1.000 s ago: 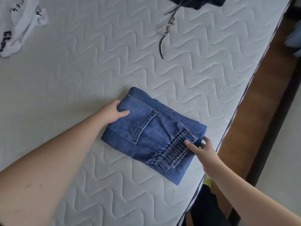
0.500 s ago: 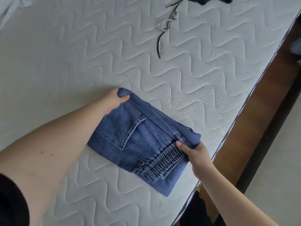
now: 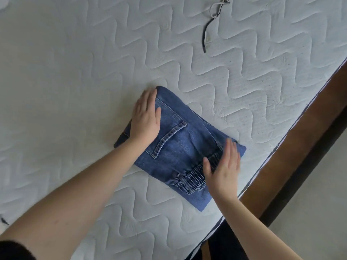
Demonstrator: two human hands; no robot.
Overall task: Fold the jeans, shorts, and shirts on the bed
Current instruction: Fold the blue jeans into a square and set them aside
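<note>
You are pressing folded jeans (image 3: 180, 145) flat on the bed (image 3: 75, 72), near its right edge.
Left hand (image 3: 145, 119) and right hand (image 3: 223, 169) are lying flat, fingers straight; denim looks thick, heavy, limp, so you are best scooping under both ends.

Folded jeans (image 3: 180, 145) on the mattress (image 3: 75, 72) near its right edge, left hand (image 3: 145, 119) on their left end, right hand (image 3: 223, 167) on their right end, cord (image 3: 208, 29) lying behind
</note>
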